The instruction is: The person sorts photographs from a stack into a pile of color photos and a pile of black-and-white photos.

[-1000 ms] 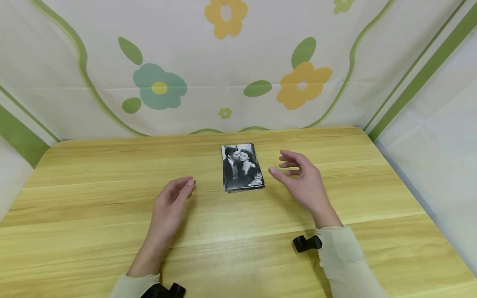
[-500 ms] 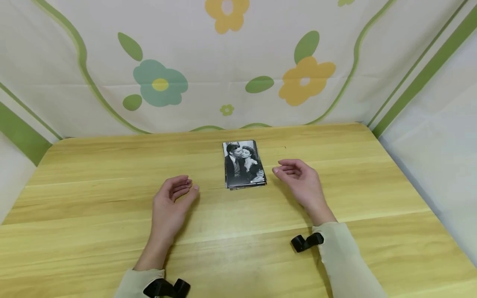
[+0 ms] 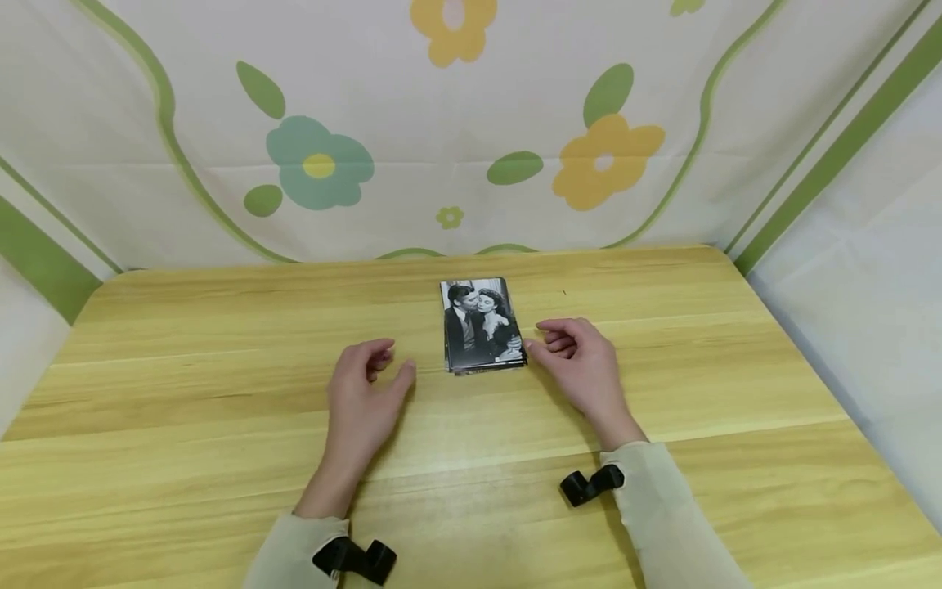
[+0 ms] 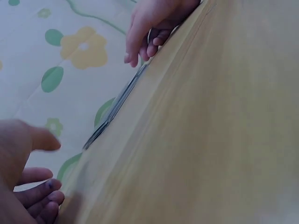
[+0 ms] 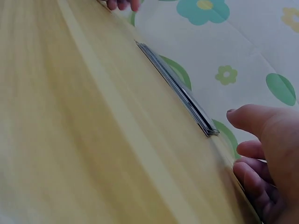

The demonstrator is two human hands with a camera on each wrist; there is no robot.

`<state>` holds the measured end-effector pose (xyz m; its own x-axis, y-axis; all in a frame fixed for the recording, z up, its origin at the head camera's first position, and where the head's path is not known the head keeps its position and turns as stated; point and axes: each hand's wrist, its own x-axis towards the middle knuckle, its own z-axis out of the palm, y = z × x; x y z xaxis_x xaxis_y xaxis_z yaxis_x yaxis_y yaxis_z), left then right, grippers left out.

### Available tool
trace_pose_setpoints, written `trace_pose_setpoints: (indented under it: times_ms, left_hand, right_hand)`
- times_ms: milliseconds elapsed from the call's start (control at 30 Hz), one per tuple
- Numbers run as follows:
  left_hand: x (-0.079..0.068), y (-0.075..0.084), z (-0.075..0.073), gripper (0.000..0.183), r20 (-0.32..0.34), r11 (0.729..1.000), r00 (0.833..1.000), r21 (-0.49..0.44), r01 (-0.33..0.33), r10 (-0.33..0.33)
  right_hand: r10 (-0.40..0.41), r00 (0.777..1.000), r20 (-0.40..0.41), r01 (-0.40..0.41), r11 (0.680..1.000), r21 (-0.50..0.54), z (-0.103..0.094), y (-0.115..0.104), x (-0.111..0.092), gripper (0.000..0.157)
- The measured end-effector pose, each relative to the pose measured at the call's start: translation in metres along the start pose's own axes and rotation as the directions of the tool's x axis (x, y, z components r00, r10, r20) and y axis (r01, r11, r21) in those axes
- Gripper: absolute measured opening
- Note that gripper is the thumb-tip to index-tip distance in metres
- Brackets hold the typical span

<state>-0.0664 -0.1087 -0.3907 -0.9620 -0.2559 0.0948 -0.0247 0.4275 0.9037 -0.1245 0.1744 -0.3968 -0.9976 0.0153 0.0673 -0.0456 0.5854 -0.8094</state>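
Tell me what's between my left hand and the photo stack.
Just bare wooden tabletop lies between your left hand and the photo stack; the head view shows it.

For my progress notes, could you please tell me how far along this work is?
Looks done: the photo stack lies gathered on the table. In hand: nothing is held; the left hand and right hand flank it. Remaining: perhaps squaring it, since its edges look uneven.

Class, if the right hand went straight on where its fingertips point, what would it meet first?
The right hand would probably meet the right edge of the photo stack first; its height over the table is unclear, so it might pass above.
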Motion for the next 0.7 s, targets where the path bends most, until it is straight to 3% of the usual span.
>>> trace_pose_setpoints:
  times_ms: [200,467,700]
  left_hand:
    - [0.008,0.007,0.021,0.042,0.052,0.997,0.996,0.045,-0.068,0.065]
    - [0.009,0.008,0.038,0.033,-0.006,0.982,0.993,0.147,-0.117,0.119]
    - [0.008,0.012,0.046,0.042,0.014,0.958,0.992,0.258,-0.127,0.128]
  right_hand:
    - [0.018,1.0,-0.004,-0.018,0.999,-0.048,0.005,-0.005,-0.004,0.038]
    - [0.024,0.999,-0.035,-0.028,0.994,-0.102,0.018,-0.017,-0.009,0.041]
    - [0.03,0.999,-0.036,-0.035,0.989,-0.14,0.022,-0.021,-0.01,0.048]
